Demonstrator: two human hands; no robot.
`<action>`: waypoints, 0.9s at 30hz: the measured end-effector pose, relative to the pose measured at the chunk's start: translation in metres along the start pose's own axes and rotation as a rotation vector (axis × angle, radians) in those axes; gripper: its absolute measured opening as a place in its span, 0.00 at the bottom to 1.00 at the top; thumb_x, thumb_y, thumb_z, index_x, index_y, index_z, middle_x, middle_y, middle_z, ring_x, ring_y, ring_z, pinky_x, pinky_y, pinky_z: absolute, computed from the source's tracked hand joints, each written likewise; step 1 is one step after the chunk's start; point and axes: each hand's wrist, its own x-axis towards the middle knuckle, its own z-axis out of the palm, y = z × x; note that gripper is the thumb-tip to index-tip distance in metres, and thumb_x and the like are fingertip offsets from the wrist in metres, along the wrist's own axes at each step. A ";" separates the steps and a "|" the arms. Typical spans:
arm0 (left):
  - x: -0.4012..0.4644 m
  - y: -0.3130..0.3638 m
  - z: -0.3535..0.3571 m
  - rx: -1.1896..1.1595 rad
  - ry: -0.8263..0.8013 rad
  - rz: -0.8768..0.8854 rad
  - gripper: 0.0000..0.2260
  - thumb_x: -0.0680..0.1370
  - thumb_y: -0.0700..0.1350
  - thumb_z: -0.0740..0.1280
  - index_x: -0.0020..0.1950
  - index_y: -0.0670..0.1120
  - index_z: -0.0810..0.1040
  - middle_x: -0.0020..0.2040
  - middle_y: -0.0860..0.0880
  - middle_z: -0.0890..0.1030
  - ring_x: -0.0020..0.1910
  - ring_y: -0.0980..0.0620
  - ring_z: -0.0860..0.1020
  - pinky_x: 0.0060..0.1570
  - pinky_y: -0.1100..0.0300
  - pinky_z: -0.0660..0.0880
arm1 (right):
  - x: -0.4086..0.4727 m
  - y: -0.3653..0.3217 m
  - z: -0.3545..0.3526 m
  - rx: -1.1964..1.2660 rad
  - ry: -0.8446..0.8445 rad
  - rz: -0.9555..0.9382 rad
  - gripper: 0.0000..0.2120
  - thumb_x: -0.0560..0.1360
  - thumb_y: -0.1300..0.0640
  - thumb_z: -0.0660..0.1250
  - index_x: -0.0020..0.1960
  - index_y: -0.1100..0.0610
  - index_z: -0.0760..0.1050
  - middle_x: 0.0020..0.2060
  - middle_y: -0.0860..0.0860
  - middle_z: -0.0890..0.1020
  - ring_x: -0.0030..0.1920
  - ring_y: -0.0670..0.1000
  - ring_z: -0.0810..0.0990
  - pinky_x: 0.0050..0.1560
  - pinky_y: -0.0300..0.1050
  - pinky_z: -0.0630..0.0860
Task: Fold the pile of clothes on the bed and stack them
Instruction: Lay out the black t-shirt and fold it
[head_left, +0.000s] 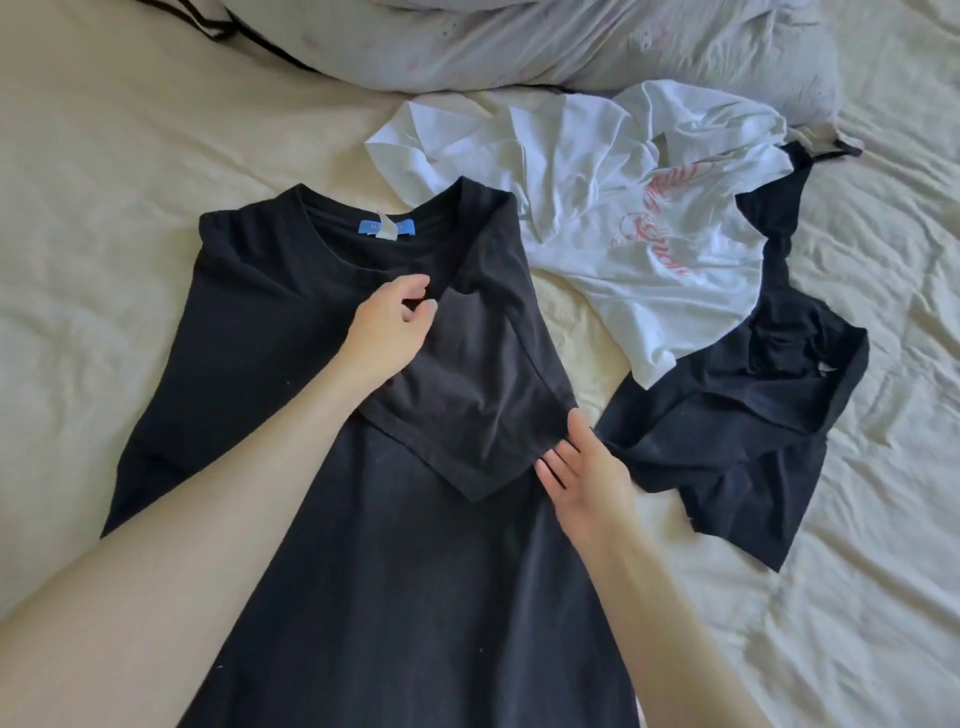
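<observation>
A black T-shirt (291, 332) with a blue neck label lies spread flat on the bed, collar away from me. Its right sleeve (467, 405) is folded inward across the chest. My left hand (387, 325) hovers over the upper chest near the sleeve's top, fingers loosely curled, holding nothing. My right hand (582, 473) lies open at the shirt's right edge, fingertips touching the lower corner of the folded sleeve. To the right lie a crumpled white T-shirt (597, 208) with pink lettering and a crumpled black garment (753, 426).
The cream bedsheet (93, 234) covers the bed, with bare wrinkled sheet at the left and lower right. A pale floral pillow or duvet (545, 41) lies along the far edge. A black strap (218, 31) shows at the top left.
</observation>
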 end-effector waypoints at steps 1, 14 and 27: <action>0.010 0.010 0.005 -0.022 -0.060 -0.023 0.20 0.79 0.48 0.63 0.71 0.47 0.68 0.63 0.52 0.75 0.54 0.55 0.74 0.57 0.61 0.69 | 0.002 -0.003 0.003 0.068 -0.021 0.040 0.06 0.78 0.54 0.65 0.48 0.56 0.75 0.52 0.51 0.81 0.51 0.49 0.80 0.52 0.44 0.74; 0.068 0.079 0.056 -0.457 -0.189 -0.056 0.12 0.75 0.45 0.69 0.58 0.48 0.74 0.58 0.49 0.77 0.59 0.53 0.76 0.63 0.57 0.72 | 0.011 -0.004 -0.004 0.356 -0.119 -0.064 0.11 0.79 0.48 0.61 0.57 0.52 0.76 0.54 0.48 0.83 0.58 0.49 0.79 0.60 0.46 0.73; 0.091 0.087 0.075 -0.167 -0.157 -0.004 0.14 0.79 0.46 0.65 0.63 0.45 0.75 0.57 0.50 0.78 0.58 0.54 0.75 0.55 0.65 0.70 | 0.025 -0.010 0.004 0.421 -0.149 -0.005 0.08 0.79 0.64 0.61 0.51 0.54 0.78 0.49 0.50 0.83 0.53 0.50 0.81 0.61 0.49 0.74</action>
